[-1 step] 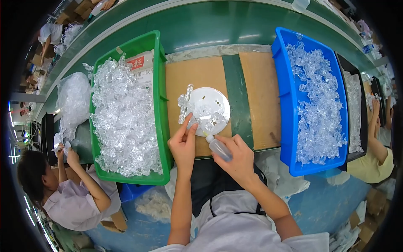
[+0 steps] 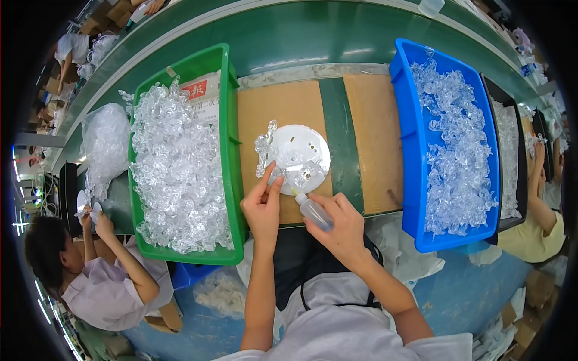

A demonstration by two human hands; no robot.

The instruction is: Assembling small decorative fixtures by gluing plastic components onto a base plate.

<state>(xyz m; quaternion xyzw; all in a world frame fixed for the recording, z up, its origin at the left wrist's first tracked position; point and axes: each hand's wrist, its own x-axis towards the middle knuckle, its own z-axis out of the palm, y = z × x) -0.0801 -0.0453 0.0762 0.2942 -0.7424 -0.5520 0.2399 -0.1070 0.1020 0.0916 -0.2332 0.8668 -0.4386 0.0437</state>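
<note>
My right hand is wrapped round a small translucent squeeze bottle, tilted so its thin nozzle points up and left over the near edge of a round white plate. Just left of that nozzle, my left hand pinches a small clear plastic piece between thumb and forefinger. Several more clear plastic pieces lie on the plate, hard to tell apart. A knobbly clear cluster rests along the plate's left side. Whether the nozzle touches a piece I cannot make out.
A green bin heaped with clear parts stands left, a blue bin of similar parts right, with a black tray beyond it. Cardboard sheets cover the green bench. Co-workers sit left and right.
</note>
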